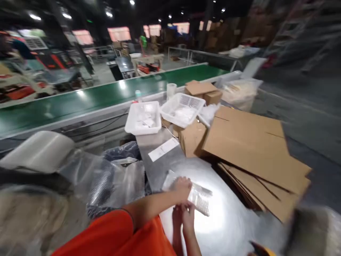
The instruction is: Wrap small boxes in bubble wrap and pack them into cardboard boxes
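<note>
A small flat packet in clear bubble wrap [201,199] is at the metal table, slanting down to the right. My left hand [182,187] reaches across from the orange sleeve and is closed over the packet's left part. Just below it, my right hand [188,210] has its fingers pinched together at the packet's near edge, close to the left fingers. What exactly the right fingertips grip is partly hidden. A whitish end of the wrap [168,179] sticks out beyond my left hand. The shiny tabletop [226,220] reflects light around both hands.
White baskets [143,133] [170,119] with small white items stand at the table's far end, near a printed paper strip [163,149]. Flat cardboard [247,142] is stacked right. Bubble wrap [114,181] lies left. A green conveyor [101,96] runs behind. A yellow-black object [262,249] is lower right.
</note>
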{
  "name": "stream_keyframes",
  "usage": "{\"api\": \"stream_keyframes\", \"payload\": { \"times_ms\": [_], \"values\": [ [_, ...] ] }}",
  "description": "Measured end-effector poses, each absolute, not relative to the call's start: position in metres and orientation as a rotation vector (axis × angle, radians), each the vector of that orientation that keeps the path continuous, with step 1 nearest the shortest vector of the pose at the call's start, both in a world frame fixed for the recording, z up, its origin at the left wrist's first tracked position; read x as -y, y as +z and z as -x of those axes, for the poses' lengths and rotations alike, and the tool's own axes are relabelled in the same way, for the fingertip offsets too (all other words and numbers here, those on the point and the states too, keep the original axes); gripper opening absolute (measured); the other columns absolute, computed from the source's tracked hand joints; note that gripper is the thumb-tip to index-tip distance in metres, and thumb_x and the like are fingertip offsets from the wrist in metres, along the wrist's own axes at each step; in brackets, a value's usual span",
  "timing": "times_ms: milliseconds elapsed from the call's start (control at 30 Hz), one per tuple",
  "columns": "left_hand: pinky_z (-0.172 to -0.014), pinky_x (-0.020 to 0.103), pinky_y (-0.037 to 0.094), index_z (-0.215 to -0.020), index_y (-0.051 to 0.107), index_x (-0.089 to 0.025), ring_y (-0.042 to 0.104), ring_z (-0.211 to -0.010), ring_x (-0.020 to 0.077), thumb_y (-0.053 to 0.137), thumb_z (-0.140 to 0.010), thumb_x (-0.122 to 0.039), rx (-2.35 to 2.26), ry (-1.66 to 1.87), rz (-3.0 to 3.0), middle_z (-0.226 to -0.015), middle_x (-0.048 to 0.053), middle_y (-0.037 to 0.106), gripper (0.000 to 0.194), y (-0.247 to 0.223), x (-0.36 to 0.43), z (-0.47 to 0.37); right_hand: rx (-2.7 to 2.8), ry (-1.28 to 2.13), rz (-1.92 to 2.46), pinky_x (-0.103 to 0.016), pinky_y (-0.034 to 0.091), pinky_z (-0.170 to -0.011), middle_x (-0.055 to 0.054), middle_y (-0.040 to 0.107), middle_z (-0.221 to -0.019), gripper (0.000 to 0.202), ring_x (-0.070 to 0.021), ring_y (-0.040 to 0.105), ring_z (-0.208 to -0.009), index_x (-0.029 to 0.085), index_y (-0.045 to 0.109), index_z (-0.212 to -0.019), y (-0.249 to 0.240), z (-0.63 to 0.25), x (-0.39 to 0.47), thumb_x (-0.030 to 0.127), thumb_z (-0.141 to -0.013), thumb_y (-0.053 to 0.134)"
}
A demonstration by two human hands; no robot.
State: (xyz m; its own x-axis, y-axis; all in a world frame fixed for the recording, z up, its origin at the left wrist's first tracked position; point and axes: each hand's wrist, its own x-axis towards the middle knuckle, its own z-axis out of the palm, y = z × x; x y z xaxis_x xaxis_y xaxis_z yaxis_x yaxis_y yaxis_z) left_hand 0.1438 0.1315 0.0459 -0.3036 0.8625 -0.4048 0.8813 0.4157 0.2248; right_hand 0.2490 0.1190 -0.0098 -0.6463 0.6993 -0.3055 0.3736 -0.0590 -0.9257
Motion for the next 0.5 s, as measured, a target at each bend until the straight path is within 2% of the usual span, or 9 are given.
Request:
{"api": "stream_keyframes", "payload": {
  "times_ms": [33, 67, 133, 200, 300, 400, 500],
  "values": [
    [-0.119, 0.053, 0.027, -0.149, 0.04, -0.01, 0.036, -0.139, 0.0401, 0.082, -0.063, -0.044, -2.234, -0.069, -1.521, -0.152, 0.022, 0.039, 0.101, 0.04, -0.126, -0.145, 1.865, 1.785, 1.222, -0.034, 0.057, -0.064, -0.005, 0.067, -0.081, 0.048, -0.0168, 0.064, -0.067, 0.017, 0.061, -0.096, -0.013, -0.255, -0.117, 0.062, -0.089, 0.048],
    [-0.119, 0.053, 0.025, -0.151, 0.035, -0.009, 0.035, -0.139, 0.0393, 0.08, -0.067, -0.043, -2.243, -0.099, -1.56, -0.152, 0.021, 0.038, 0.101, 0.034, -0.121, -0.146, 1.797, 1.8, 1.269, -0.035, 0.057, -0.062, -0.006, 0.069, -0.08, 0.052, -0.0186, 0.065, -0.066, 0.018, 0.06, -0.093, -0.015, -0.262, -0.117, 0.068, -0.083, 0.049],
    [-0.118, 0.049, 0.027, -0.151, 0.033, -0.01, 0.039, -0.137, 0.0351, 0.072, -0.079, -0.034, -2.297, -0.143, -1.61, -0.149, 0.02, 0.043, 0.086, 0.022, -0.113, -0.148, 1.716, 1.79, 1.338, -0.036, 0.056, -0.06, -0.008, 0.071, -0.084, 0.058, -0.0221, 0.067, -0.067, 0.02, 0.061, -0.091, -0.015, -0.281, -0.123, 0.073, -0.069, 0.055],
    [-0.115, 0.047, 0.03, -0.149, 0.037, -0.011, 0.044, -0.132, 0.0317, 0.064, -0.086, -0.023, -2.328, -0.16, -1.648, -0.142, 0.018, 0.05, 0.07, 0.016, -0.108, -0.151, 1.686, 1.686, 1.44, -0.037, 0.056, -0.061, -0.01, 0.072, -0.09, 0.06, -0.0241, 0.068, -0.069, 0.02, 0.06, -0.092, -0.01, -0.309, -0.135, 0.073, -0.063, 0.056],
    [-0.116, 0.05, 0.028, -0.147, 0.04, -0.01, 0.047, -0.129, 0.0327, 0.067, -0.081, -0.018, -2.289, -0.144, -1.729, -0.14, 0.018, 0.053, 0.072, 0.015, -0.104, -0.151, 1.692, 1.331, 1.69, -0.042, 0.055, -0.075, -0.015, 0.068, -0.104, 0.058, -0.0295, 0.068, -0.087, 0.018, 0.058, -0.102, 0.003, -0.366, -0.157, 0.065, -0.069, 0.049],
    [-0.117, 0.053, 0.025, -0.146, 0.041, -0.009, 0.046, -0.13, 0.035, 0.069, -0.077, -0.017, -2.246, -0.12, -1.809, -0.141, 0.02, 0.051, 0.074, 0.017, -0.097, -0.147, 1.739, 0.878, 1.984, -0.051, 0.045, -0.094, -0.028, 0.058, -0.122, 0.057, -0.04, 0.057, -0.116, 0.008, 0.053, -0.119, 0.017, -0.419, -0.172, 0.048, -0.08, 0.042],
    [-0.118, 0.054, 0.023, -0.145, 0.041, -0.007, 0.047, -0.13, 0.0347, 0.062, -0.079, -0.014, -2.232, -0.118, -1.877, -0.139, 0.021, 0.053, 0.069, 0.016, -0.09, -0.142, 1.849, 0.517, 2.281, -0.057, 0.04, -0.094, -0.036, 0.055, -0.12, 0.053, -0.0463, 0.054, -0.118, -0.001, 0.053, -0.124, 0.021, -0.446, -0.175, 0.033, -0.084, 0.044]
  ]
}}
